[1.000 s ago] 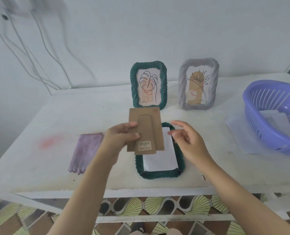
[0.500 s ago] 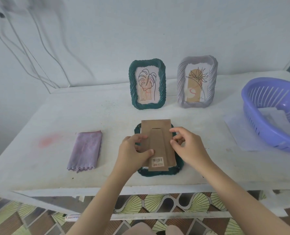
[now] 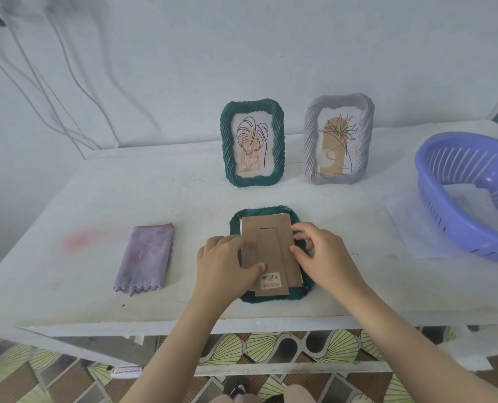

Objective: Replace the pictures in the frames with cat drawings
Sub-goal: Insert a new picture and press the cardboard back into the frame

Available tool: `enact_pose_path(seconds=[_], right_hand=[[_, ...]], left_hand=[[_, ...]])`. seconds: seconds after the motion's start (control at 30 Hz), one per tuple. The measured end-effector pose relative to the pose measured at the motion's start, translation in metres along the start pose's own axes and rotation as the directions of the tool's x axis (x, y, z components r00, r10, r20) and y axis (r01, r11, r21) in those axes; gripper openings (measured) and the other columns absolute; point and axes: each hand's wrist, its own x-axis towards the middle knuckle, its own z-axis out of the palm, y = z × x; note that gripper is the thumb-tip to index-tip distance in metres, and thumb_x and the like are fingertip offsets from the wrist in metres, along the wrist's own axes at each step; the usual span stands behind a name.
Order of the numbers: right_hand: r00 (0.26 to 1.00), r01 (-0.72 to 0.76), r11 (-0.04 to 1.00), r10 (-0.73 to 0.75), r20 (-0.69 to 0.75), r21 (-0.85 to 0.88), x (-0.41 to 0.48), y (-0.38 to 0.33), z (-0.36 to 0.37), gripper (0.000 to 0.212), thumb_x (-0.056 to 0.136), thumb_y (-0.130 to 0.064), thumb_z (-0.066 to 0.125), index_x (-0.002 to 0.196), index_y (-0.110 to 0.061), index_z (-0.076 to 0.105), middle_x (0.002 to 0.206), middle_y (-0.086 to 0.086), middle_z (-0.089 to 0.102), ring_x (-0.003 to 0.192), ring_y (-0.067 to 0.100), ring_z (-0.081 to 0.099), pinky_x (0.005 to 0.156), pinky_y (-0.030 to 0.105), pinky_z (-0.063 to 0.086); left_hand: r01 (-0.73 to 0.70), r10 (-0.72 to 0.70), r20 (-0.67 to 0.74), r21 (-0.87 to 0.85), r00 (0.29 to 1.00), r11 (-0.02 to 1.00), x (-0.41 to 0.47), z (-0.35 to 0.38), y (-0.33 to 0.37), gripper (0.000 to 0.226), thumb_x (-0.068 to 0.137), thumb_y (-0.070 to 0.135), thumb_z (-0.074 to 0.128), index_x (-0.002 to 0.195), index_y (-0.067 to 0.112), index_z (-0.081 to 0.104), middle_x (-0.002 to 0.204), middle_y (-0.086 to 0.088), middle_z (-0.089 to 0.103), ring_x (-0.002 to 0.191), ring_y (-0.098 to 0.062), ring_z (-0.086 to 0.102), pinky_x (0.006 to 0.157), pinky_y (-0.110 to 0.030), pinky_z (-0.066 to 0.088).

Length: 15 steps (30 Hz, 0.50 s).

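Head view: I see the dark green frame (image 3: 266, 212) lying face down near the worktop's (image 3: 125, 199) front edge, with the cardboard backing (image 3: 271, 242) laid on it. My left hand (image 3: 224, 263) rests flat on the backing's left side, thumb pressing. My right hand (image 3: 326, 257) has bent fingers pressing its right edge. A second green frame (image 3: 227, 141) and a grey frame (image 3: 310, 141) stand upright behind, with plant drawings inside.

Left hand (image 3: 227, 264) and right hand (image 3: 327, 258) press down
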Motion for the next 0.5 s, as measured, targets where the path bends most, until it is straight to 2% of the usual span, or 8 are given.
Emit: enact_pose_path(seconds=[0.17,0.33,0.43,0.5], right_hand=[[1.000,0.005,1.000,-0.005,-0.001,0.011,0.000,0.004,0.002,0.040,0.085,-0.020,0.063,0.123,-0.022,0.054,0.109,-0.005,0.067,0.090,0.008,0.051,0.077,0.021,0.038],[1.000,0.009,1.000,-0.009,0.017,0.000,-0.001,0.006,0.003,0.041,0.086,-0.023,0.061,0.126,-0.024,0.052,0.113,-0.007,0.065,0.095,0.008,0.051,0.078,0.020,0.037],[1.000,0.025,1.000,-0.025,0.019,-0.016,-0.002,0.007,0.004,0.041,0.088,-0.024,0.059,0.128,-0.025,0.050,0.110,-0.005,0.060,0.097,0.006,0.047,0.079,0.019,0.035],[0.999,0.010,1.000,-0.009,0.038,-0.025,-0.001,0.008,0.004,0.042,0.088,-0.026,0.057,0.130,-0.028,0.048,0.103,-0.001,0.056,0.093,0.008,0.047,0.077,0.019,0.034]], left_hand=[[-0.038,0.039,0.007,-0.113,0.999,0.993,0.002,0.007,-0.011,0.053,0.073,0.048,0.066,0.122,0.032,0.052,0.129,0.010,0.051,0.122,-0.016,0.042,0.104,-0.040,0.032],[-0.051,0.053,0.008,-0.180,0.999,0.982,0.000,0.012,-0.016,0.058,0.075,0.043,0.068,0.128,0.033,0.046,0.137,0.011,0.043,0.126,-0.014,0.036,0.105,-0.035,0.027],[-0.068,0.076,0.038,-0.169,0.996,0.983,0.001,0.013,-0.017,0.063,0.077,0.043,0.065,0.134,0.035,0.040,0.145,0.010,0.035,0.133,-0.015,0.027,0.109,-0.036,0.023],[-0.071,0.083,0.094,-0.127,0.992,0.989,0.003,0.012,-0.019,0.066,0.079,0.046,0.062,0.138,0.039,0.034,0.151,0.009,0.025,0.140,-0.018,0.016,0.113,-0.039,0.014]])
